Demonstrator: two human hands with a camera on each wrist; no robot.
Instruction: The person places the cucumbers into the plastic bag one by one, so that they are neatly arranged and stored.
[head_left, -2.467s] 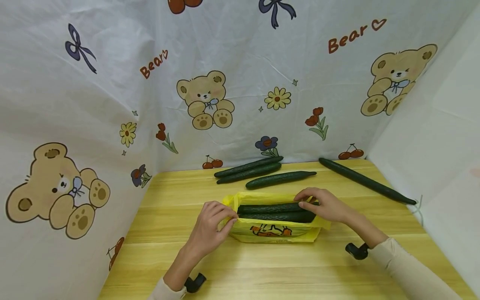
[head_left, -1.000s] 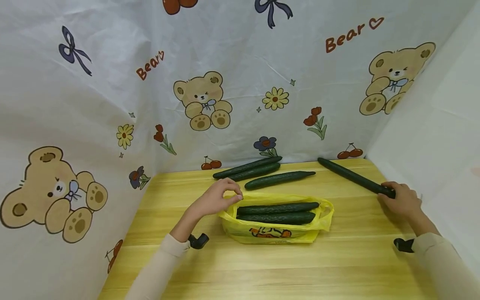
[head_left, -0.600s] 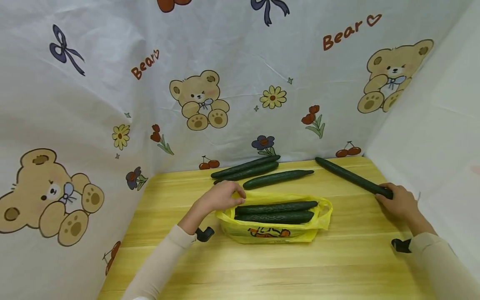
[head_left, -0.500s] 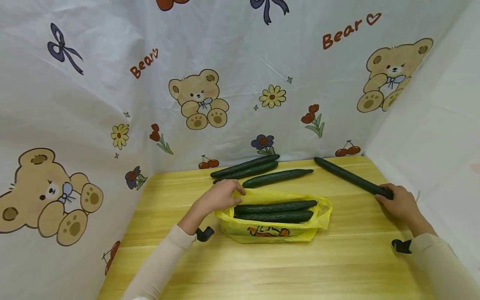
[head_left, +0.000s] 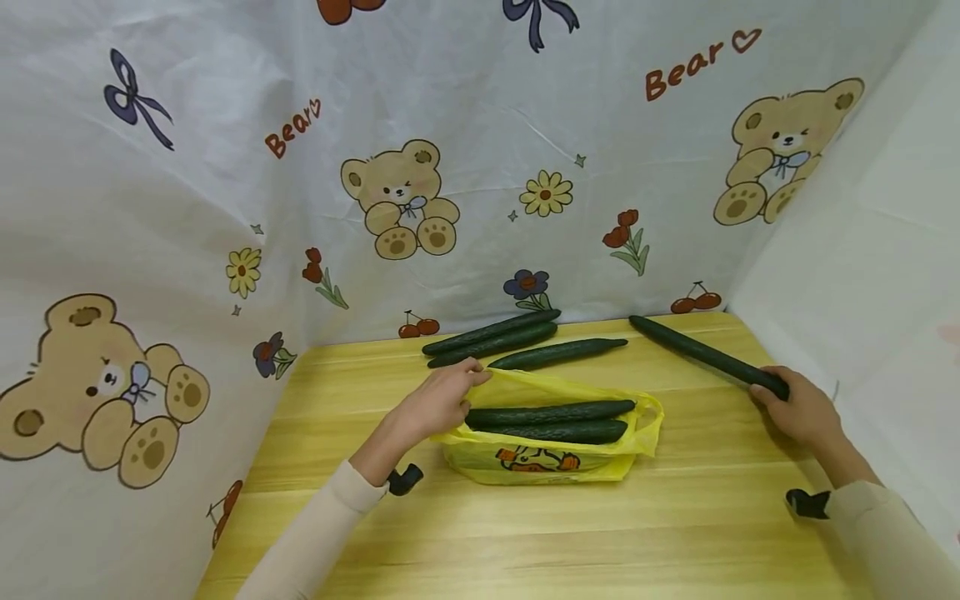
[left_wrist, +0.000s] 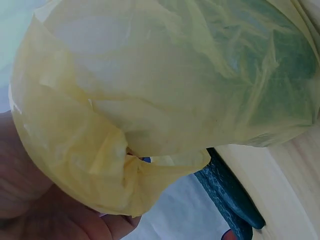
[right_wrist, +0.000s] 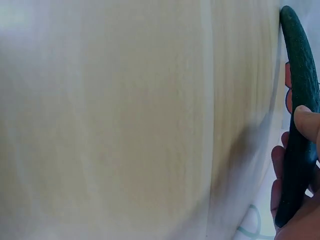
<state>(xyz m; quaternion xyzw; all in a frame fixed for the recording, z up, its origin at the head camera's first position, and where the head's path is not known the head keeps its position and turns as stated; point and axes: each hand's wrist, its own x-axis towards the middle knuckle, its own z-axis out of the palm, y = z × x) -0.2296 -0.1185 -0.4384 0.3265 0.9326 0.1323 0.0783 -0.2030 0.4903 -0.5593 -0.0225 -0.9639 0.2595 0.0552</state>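
A yellow plastic bag [head_left: 461,465] with a cartoon print lies on its base, mouth upward. Two cucumbers [head_left: 555,414] lie side by side inside it. At the bag's left end my left hand [head_left: 429,410] pinches the back rim and holds it raised; in the left wrist view the thin film of the bag [left_wrist: 150,80] covers much of that hand [left_wrist: 60,215]. Far to the right, my right hand [head_left: 804,414] grips the near end of another cucumber [head_left: 697,350]. Thumb and fingers wrap round this cucumber [right_wrist: 301,70] in the right wrist view.
Behind the bag lie three more cucumbers, one close to its back rim [head_left: 562,353] and a touching pair [head_left: 495,337] near the wall. A bear-printed cloth [head_left: 480,100] backs the wooden table [head_left: 525,550]. A white wall [head_left: 885,275] borders the right side.
My right hand has left the bag and taken hold of the cucumber at the right. My left hand has shifted from the bag's front left corner to its back rim and lifted that rim.
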